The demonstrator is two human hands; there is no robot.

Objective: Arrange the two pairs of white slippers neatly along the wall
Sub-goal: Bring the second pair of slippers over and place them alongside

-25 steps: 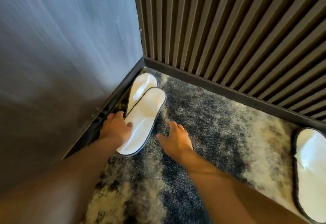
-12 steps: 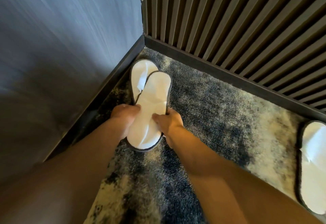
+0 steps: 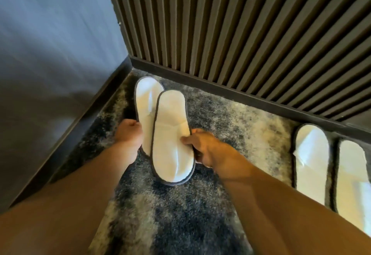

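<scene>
Half a second ago your hands only met the stacked pair in the corner; now your left hand [image 3: 128, 132] curls closed around the lower slipper [image 3: 145, 102] while your right hand [image 3: 202, 146] pinches the upper slipper [image 3: 172, 134], easing them apart at 12 o'clock, so the untangling has begun. The second pair [image 3: 329, 164] sits side by side at 3 o'clock against the slatted wall [image 3: 241, 34]. Soft terry, dark piping, shaggy mottled carpet [image 3: 180, 214].
</scene>
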